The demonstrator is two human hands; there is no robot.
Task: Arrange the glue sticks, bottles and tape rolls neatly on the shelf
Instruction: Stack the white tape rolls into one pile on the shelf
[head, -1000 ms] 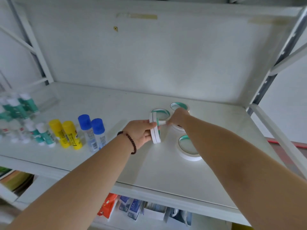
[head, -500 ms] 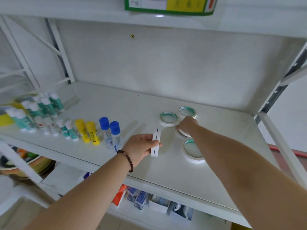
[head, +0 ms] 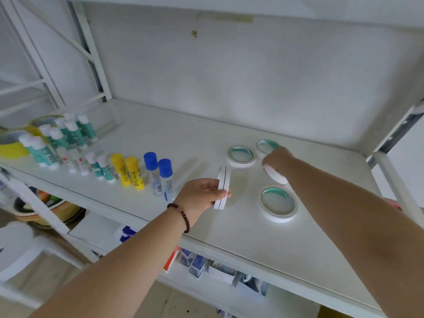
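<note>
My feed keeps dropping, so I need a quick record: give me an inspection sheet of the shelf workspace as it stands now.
Surface: white shelf, mostly bare at the back.
Job's things: green-labelled glue sticks grouped far left; two yellow glue sticks and two blue-capped bottles upright in a row; three white tape rolls lying flat.
Clutter: yellow tape rolls at the left edge.
Hands: left hand holds two tape rolls on edge; right hand grips another tape roll, tilted.
Cables: nothing seen.
Surroundings: packets on the lower shelf; bowl lower left.
</note>
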